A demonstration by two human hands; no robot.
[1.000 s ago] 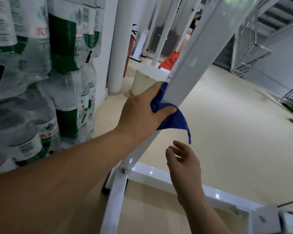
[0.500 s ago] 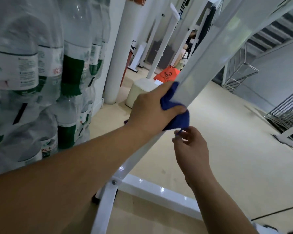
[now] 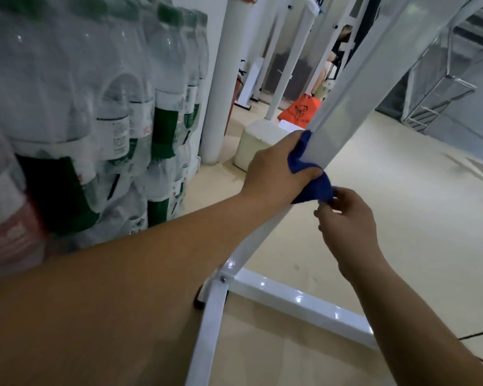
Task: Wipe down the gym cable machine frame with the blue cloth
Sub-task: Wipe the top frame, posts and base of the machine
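One blue cloth [image 3: 314,188], gripped against the white frame [image 3: 346,107] by the left hand [image 3: 273,168]; right hand [image 3: 346,218] pinches its lower corner.

Glossy white painted metal frame [image 3: 343,112], soft matt blue cloth [image 3: 315,188], clear plastic bottles [image 3: 117,112].

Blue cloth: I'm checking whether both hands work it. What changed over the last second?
The right hand rose from below the blue cloth and now pinches its hanging corner. The left hand still grips the cloth around the white frame upright.
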